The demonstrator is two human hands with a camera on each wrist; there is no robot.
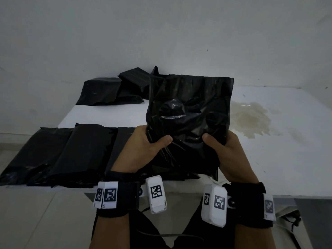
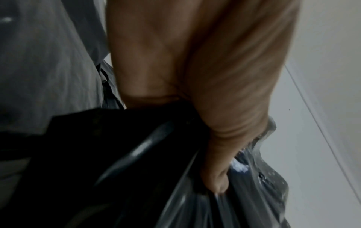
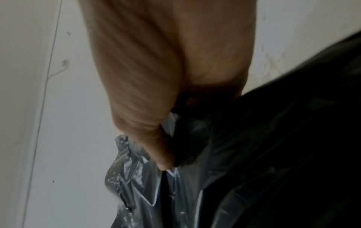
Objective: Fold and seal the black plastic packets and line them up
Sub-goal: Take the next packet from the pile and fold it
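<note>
Head view: my left hand (image 1: 143,150) and right hand (image 1: 228,151) grip one black packet (image 1: 188,108) above the tabletop (image 1: 269,159); wrist tags (image 1: 156,192) show coded squares, no readable text. Left wrist view: thumb (image 2: 216,177) pinches plastic. Right wrist view: same pinch.

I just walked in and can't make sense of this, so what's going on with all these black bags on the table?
A person is holding one black plastic packet up off the white table, the left hand and right hand each pinching its lower part. It looks crumpled and not yet folded. A row of flat packets lies along the near left edge, and a loose pile of packets sits at the back by the wall. A stain marks the table on the right.
</note>
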